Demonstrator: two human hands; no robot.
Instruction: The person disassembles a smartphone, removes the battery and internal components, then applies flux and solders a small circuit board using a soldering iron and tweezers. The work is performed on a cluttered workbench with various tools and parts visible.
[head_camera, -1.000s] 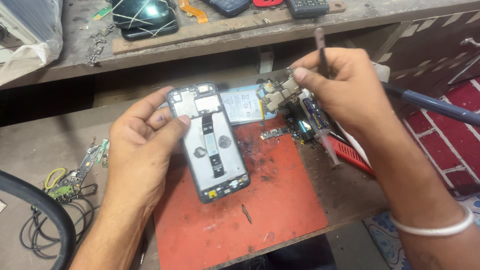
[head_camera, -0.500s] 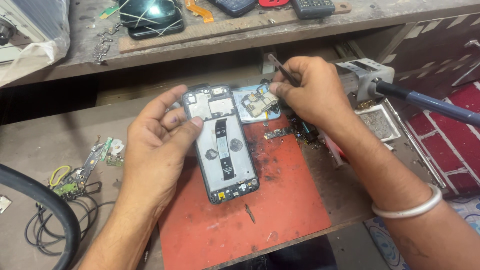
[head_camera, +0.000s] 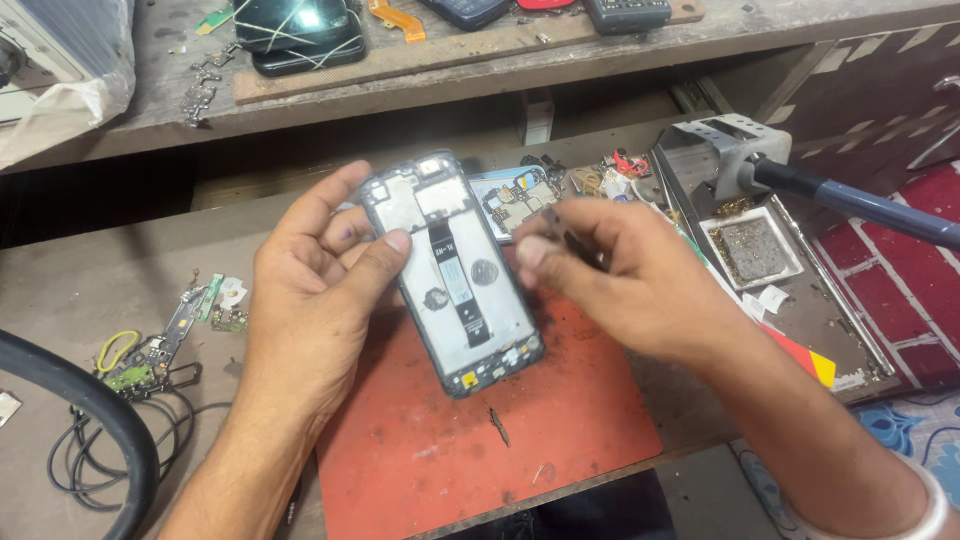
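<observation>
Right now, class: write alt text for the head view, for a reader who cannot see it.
A left hand holds an opened phone tilted over a red mat, while the right hand grips a thin dark tool beside it. Circuit boards and wires litter the bench.

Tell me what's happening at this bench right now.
A person is holding an opened phone frame in the left hand, tilted above a red work mat. The right hand pinches a thin dark tool beside the frame's right edge. A loose circuit board lies just behind on the bench.
</observation>
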